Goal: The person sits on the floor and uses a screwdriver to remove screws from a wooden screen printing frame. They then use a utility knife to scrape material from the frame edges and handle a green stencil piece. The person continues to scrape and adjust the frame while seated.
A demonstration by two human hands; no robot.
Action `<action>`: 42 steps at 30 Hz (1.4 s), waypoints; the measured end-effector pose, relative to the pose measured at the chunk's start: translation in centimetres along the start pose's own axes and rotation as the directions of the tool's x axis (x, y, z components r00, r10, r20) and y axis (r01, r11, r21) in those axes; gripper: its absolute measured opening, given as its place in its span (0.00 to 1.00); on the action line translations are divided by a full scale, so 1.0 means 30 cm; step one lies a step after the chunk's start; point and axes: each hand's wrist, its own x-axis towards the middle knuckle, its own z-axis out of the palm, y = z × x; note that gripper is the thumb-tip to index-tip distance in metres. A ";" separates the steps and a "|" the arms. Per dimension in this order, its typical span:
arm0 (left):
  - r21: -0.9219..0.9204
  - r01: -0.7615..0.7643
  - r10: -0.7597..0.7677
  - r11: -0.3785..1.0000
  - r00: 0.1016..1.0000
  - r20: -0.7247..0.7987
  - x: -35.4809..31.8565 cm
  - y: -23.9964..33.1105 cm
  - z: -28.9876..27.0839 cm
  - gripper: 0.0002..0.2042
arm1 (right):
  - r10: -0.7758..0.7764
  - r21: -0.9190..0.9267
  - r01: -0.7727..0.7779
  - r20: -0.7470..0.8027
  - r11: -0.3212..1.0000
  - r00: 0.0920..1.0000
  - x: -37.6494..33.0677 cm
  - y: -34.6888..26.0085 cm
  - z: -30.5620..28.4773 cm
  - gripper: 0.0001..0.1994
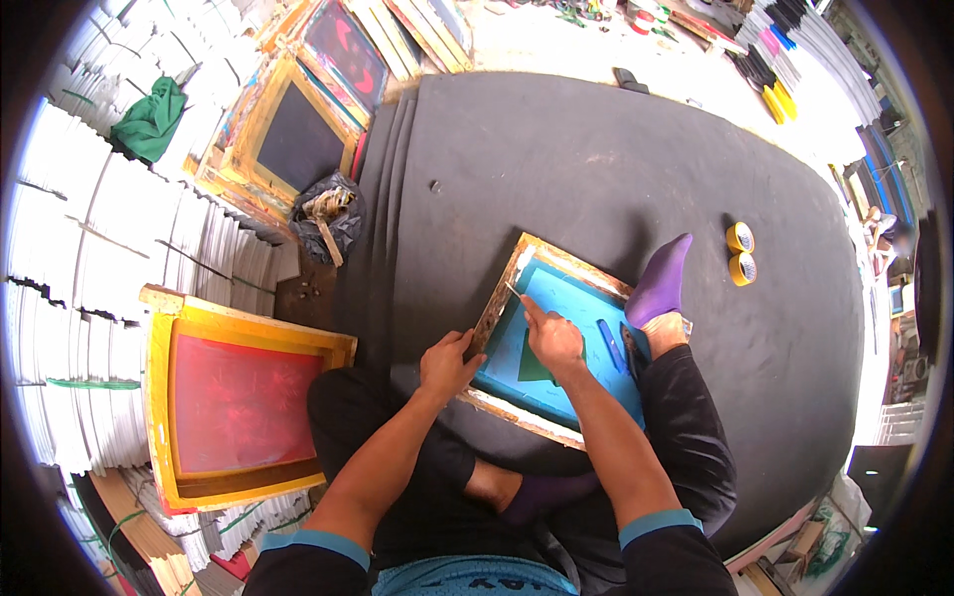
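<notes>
A wooden screen-printing frame (545,426) with blue mesh lies tilted on the black mat in front of me. My left hand (449,364) is closed round its left rail, with the thumb towards the inner edge. Over the mesh, my right hand (555,340) is closed, forefinger pointing to the upper left corner. From its fingertips a thin pale sliver (513,290) sticks out towards the rail; its kind is too small to make out. A dark green patch (534,364) shows on the mesh below that hand. Right of it lies a blue cutter knife (611,346).
My purple-socked foot (660,283) rests at the frame's right corner. Two yellow tape rolls (741,252) sit farther right on the black mat (556,149). At left leans a yellow frame with red mesh (243,402), beside white stacks (89,258). A black bag (333,221) stands behind it.
</notes>
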 end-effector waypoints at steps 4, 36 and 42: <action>0.013 -0.037 0.037 0.999 0.999 -0.015 0.000 -0.008 0.007 0.29 | 0.081 0.549 -0.148 0.146 0.823 0.986 0.052 0.078 0.046 0.17; -0.054 0.041 -0.036 0.998 0.995 0.097 0.011 0.008 -0.018 0.31 | -0.017 0.190 0.045 -0.146 0.981 0.989 -0.082 0.043 0.054 0.16; -0.055 0.021 -0.017 0.998 0.998 0.067 0.010 0.000 -0.010 0.30 | -0.037 0.097 0.045 -0.081 0.994 0.996 -0.068 0.032 0.029 0.17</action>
